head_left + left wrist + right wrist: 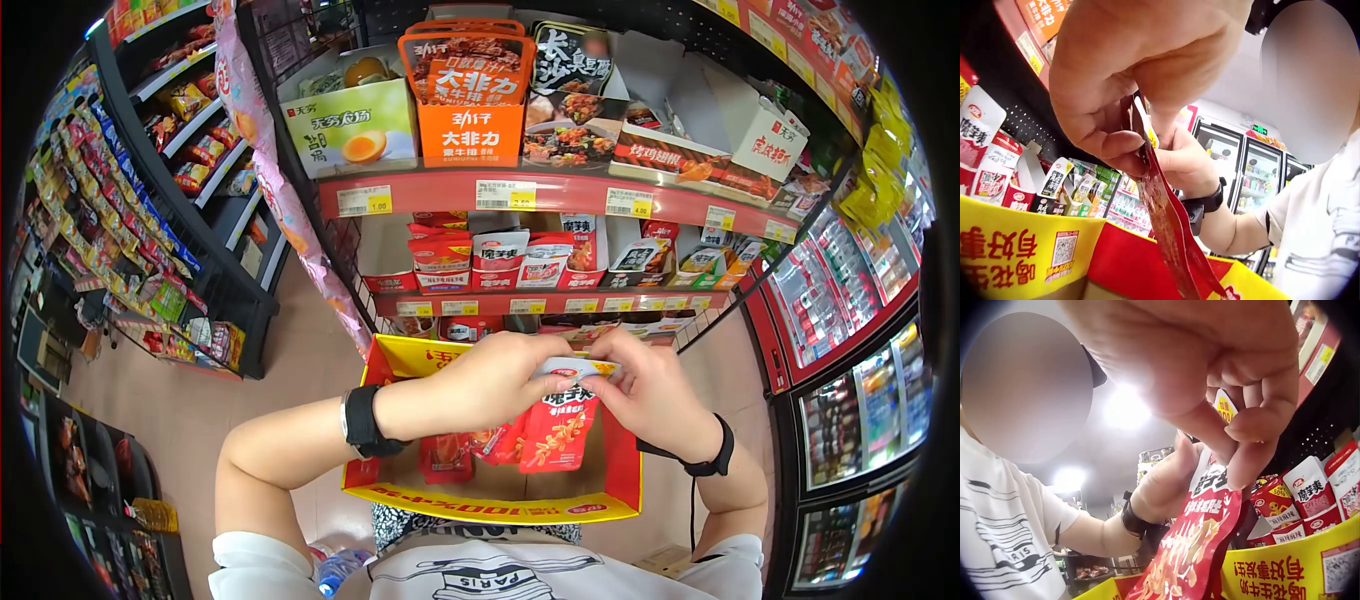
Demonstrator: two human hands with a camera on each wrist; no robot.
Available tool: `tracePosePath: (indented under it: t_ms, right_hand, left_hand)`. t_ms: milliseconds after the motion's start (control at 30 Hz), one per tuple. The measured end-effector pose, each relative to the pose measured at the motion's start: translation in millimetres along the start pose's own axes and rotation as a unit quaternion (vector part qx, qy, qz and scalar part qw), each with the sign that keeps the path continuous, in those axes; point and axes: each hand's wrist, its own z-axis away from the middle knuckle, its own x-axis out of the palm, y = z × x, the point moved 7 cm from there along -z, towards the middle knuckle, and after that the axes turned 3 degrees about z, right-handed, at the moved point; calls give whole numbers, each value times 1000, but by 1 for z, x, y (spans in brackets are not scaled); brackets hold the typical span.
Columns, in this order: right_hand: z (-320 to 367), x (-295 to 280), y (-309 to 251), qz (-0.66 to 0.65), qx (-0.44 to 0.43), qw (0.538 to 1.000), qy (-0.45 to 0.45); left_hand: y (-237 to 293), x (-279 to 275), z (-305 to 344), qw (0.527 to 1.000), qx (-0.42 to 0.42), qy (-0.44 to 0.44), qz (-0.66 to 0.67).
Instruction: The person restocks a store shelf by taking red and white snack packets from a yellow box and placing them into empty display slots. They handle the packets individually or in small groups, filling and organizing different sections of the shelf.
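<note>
Both hands are over a yellow and red cardboard box point(470, 505) in front of the person. The left hand point(495, 375) and right hand point(655, 395) pinch the white top edge of red snack packets point(560, 440), which hang down over the box. In the left wrist view, two red packet layers point(1169, 231) hang nearly edge-on, spread apart toward the bottom. The right wrist view shows the printed front of one packet point(1194, 544), with fingertips at its top. Another red packet point(445, 458) lies inside the box, to the left.
A shelf rack with a red price rail point(560, 195) stands ahead, with snack boxes above and rows of packets point(500, 255) below. Drinks coolers point(860, 410) line the right side. Hanging snack strips point(110, 210) and dark shelving are on the left.
</note>
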Motion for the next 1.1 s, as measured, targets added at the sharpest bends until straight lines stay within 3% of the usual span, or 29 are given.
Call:
tracePosePath:
  t_ms: [33,100,167,233,267,300,400,500,600,667,900,1100]
  right_hand:
    - [1,-2,-2,1,2,1000,3]
    - [5,-27,-8,11,-29,988,150]
    - [3,-33,8,-50,24,990,126]
    - [-5,-24,4,-53,-151,986,36]
    - [-7,-23,19,-138,2,990,-19]
    - [-10,-35,18,-80,-32,995,40]
    - [-22,-57,42,-11,-31,988,148]
    - [-29,-75,67,11,-20,975,223]
    - [-40,-71,102,-82,-50,954,284]
    - [-47,-60,116,-116,-37,948,294]
    - [-67,-48,138,-178,-48,922,342]
    - [-65,-51,129,-68,-41,932,355]
  left_hand:
    - [2,2,-1,1000,3,-3,-1]
    - [14,3,-3,993,66,32,-91]
    - [27,5,-10,982,104,48,-149]
    - [51,-2,-18,951,200,115,-205]
    - [58,-5,-24,939,239,147,-198]
    - [55,-8,-32,929,257,178,-197]
    - [43,-13,-59,940,246,192,-141]
    - [30,-29,-73,947,170,251,-109]
    - [0,-27,-86,942,133,181,-247]
    - [-12,-20,-95,938,125,141,-292]
    - [-27,-27,-118,903,116,172,-377]
    - [-46,-27,-142,919,38,142,-367]
